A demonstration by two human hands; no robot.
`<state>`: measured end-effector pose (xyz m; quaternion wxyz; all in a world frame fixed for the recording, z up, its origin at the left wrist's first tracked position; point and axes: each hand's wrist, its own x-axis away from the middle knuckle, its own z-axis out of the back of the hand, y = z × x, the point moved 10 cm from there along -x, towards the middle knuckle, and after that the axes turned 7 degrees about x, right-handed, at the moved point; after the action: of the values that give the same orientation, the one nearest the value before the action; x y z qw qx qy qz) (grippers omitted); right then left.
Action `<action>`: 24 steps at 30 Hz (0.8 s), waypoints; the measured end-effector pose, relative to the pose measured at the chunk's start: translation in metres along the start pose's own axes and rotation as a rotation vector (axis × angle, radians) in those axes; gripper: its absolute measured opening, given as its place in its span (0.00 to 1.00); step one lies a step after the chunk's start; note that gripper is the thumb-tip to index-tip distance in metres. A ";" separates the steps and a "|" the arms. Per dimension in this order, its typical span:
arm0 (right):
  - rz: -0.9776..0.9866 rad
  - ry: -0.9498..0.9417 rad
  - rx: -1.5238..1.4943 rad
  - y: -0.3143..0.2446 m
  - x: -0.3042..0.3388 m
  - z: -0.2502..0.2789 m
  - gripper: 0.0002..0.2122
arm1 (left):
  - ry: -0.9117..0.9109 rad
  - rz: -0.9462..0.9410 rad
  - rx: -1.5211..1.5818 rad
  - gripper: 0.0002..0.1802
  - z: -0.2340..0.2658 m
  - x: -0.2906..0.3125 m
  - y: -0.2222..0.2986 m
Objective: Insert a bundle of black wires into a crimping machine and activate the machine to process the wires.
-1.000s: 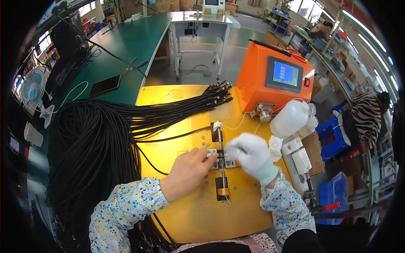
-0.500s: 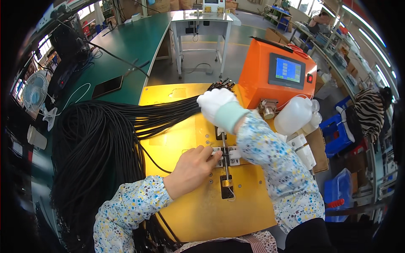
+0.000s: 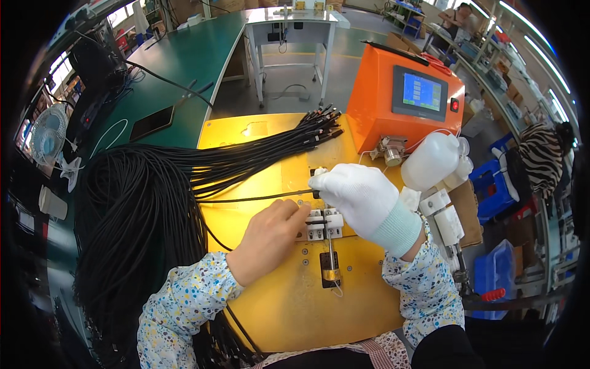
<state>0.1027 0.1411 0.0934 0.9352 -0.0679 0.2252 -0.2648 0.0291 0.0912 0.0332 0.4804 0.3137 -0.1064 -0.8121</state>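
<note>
My left hand (image 3: 267, 237), bare, is closed with its fingertips at the white clamp block (image 3: 332, 223). Between those fingertips it holds a black cable (image 3: 316, 222), whose end lies across the block. My right hand (image 3: 362, 197), in a white glove, is just beyond the block with thumb and fingers pinched together. Another black cable (image 3: 258, 198) runs from the left to these fingertips; its end is hidden by the glove. A thin metal rod (image 3: 332, 252) crosses the block and ends in a brass fitting (image 3: 330, 275) over a dark slot.
A bundle of black cables (image 3: 264, 150) lies along the yellow plate (image 3: 295, 320), its coil (image 3: 135, 203) hanging at the left. An orange machine with a screen (image 3: 393, 92) stands far right, beside a white bottle (image 3: 430, 161). A phone (image 3: 152, 123) rests on the green table (image 3: 184, 58).
My right hand has come back from the bundle's far ends toward the clamp block, drawing one cable out of the bundle. The left hand has stayed by the block, moving slightly left.
</note>
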 end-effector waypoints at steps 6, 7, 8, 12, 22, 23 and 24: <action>-0.075 0.035 0.146 0.009 0.000 -0.003 0.08 | -0.103 0.055 -0.064 0.12 -0.009 0.000 -0.009; -0.078 0.049 0.154 0.009 -0.002 -0.003 0.08 | -0.151 0.045 -0.121 0.12 -0.012 0.001 -0.008; -0.082 0.062 0.162 0.009 -0.002 -0.003 0.08 | -0.152 0.046 -0.124 0.12 -0.008 0.001 -0.005; -0.090 0.111 0.063 0.011 0.011 -0.002 0.08 | -0.393 -0.052 0.072 0.15 0.009 0.000 0.027; -0.161 -0.004 -0.129 -0.007 0.055 -0.017 0.08 | -0.026 0.103 0.407 0.04 0.013 -0.003 0.011; -0.163 -0.003 -0.127 -0.008 0.054 -0.018 0.08 | -0.003 0.117 0.436 0.04 0.014 -0.002 0.009; -0.150 -0.004 -0.124 -0.012 0.052 -0.019 0.08 | 0.020 0.131 0.462 0.05 0.015 -0.001 0.006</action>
<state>0.1278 0.1039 0.0598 0.9071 -0.1428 0.2336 -0.3196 0.0248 0.0871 0.0486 0.4484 0.4159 -0.3047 -0.7301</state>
